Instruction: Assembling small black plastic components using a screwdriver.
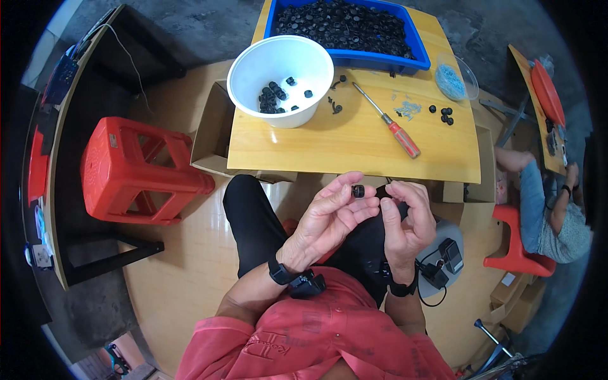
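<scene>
My left hand (pixel 323 218) is above my lap, just off the table's near edge. Between its thumb and fingers it grips a small black cylindrical plastic part (pixel 358 191); the other fingers lie partly spread. Close beside it on the right, my right hand (pixel 408 225) has its thumb and fingers curled together. Something small and dark shows at those fingertips, too small to name. On the table ahead, a white bowl (pixel 239 88) holds several similar black parts (pixel 272 94). A red-handled screwdriver (pixel 401 136) lies to the right of the bowl.
A blue tray (pixel 373 61) full of black pieces sits at the table's far side. Clear plastic bits (pixel 408 109), several black parts (pixel 446 116) and a clear tub (pixel 467 82) of blue pieces lie right. Red stool (pixel 104 171) stands left; another person (pixel 557 221) sits far right.
</scene>
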{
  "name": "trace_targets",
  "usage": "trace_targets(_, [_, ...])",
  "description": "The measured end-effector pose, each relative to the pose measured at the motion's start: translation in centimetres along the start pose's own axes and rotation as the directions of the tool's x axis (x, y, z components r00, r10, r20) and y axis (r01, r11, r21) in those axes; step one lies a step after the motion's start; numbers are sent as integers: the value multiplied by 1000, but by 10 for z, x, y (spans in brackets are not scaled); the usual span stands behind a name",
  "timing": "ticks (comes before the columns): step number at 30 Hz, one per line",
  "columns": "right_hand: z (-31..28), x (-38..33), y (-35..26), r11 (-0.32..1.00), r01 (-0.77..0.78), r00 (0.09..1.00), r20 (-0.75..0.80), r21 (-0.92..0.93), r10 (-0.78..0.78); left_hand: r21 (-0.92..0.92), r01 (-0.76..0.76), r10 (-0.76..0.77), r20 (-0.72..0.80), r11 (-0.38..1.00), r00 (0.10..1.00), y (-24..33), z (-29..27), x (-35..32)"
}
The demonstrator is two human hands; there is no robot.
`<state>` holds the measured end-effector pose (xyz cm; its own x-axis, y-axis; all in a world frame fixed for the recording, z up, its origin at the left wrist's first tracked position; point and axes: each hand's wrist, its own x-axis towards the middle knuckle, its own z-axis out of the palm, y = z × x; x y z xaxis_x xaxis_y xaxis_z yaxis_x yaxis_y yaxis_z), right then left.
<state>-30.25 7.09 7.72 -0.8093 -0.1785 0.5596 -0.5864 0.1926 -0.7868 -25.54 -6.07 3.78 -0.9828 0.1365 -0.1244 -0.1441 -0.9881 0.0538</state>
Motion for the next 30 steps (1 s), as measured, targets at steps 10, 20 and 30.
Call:
trace_targets(10, [7,-1,2,994,-96,995,43,56,93,-68,-2,3,17,998,1000,0,1,0])
trace_targets(20, [18,-3,10,986,-152,985,95,70,146,-47,-96,85,-196,994,977,-3,2,6])
trace_targets(30, [22,-4,15,991,-135,986,99,28,131,190,-166,193,-133,967,972,-4,4,4])
